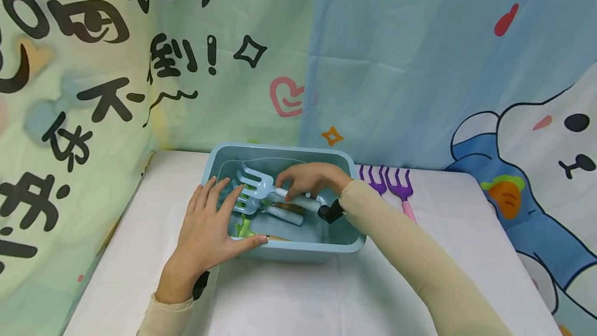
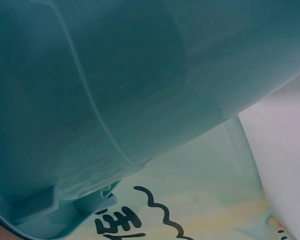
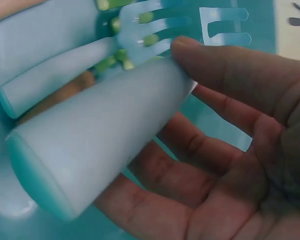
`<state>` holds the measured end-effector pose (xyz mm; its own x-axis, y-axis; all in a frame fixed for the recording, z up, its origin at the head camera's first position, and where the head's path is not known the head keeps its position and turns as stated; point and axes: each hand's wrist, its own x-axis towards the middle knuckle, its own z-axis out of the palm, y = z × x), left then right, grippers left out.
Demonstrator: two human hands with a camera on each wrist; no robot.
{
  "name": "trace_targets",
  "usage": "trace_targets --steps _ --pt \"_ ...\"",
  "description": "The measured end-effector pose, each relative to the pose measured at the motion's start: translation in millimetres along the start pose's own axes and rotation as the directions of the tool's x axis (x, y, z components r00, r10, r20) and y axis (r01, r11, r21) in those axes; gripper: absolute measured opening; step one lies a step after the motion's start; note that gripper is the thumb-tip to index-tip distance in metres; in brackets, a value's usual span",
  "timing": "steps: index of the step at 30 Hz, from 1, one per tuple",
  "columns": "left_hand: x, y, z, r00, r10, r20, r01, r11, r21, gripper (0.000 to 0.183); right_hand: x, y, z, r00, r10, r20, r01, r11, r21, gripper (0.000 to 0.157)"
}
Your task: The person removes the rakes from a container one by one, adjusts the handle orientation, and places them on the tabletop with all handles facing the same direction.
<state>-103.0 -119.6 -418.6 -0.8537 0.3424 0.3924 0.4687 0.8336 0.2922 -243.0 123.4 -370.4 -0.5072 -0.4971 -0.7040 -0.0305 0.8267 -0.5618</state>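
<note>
A light blue plastic bin point(image 1: 308, 247) stands on the table with several small garden tools inside. My right hand point(image 1: 312, 178) reaches into it and pinches a light blue hand fork point(image 1: 305, 203) by its pale handle, thumb on top and fingers beneath. The handle's teal end faces the right wrist camera. Below it lies a second light blue fork point(image 1: 282, 214), tines to the left. A green-headed tool point(image 1: 243, 227) lies by the front wall. My left hand point(image 1: 205, 227) rests on the bin's front left corner with fingers spread and thumb along the front rim.
Two purple forks, one with a pink handle point(image 1: 409, 210), lie on the white table point(image 1: 298, 299) to the right of the bin, partly behind my right arm. Printed cloth point(image 1: 396, 66) hangs behind and to the left of the table.
</note>
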Motion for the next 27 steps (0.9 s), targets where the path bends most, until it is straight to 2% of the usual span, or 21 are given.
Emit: trace_targets --steps 5,13,16,21,27 --pt "-0.4 0.6 -0.4 1.000 -0.003 -0.003 0.003 1.000 0.002 0.110 -25.7 0.0 -8.9 0.998 -0.066 0.012 0.065 0.997 0.045 0.043" --pt "-1.1 2.4 0.0 1.000 -0.006 0.004 0.006 1.000 -0.010 0.109 -70.4 10.0 -24.3 0.988 -0.147 -0.051 0.151 0.984 0.093 0.044" --pt "-0.9 2.5 0.2 1.000 -0.005 0.005 0.005 1.000 -0.010 0.109 -84.2 18.0 -29.6 0.984 -0.150 -0.092 0.159 0.983 0.096 0.044" --pt "-0.9 2.6 -0.4 1.000 -0.011 0.014 0.011 1.000 -0.004 0.109 -102.2 37.6 -34.9 0.979 -0.135 -0.150 0.158 0.975 0.157 0.043" --pt "-1.4 2.7 -0.7 1.000 -0.012 0.016 0.012 1.000 -0.006 0.109 -124.5 66.9 -36.5 0.963 -0.128 -0.238 0.177 0.965 0.196 0.046"
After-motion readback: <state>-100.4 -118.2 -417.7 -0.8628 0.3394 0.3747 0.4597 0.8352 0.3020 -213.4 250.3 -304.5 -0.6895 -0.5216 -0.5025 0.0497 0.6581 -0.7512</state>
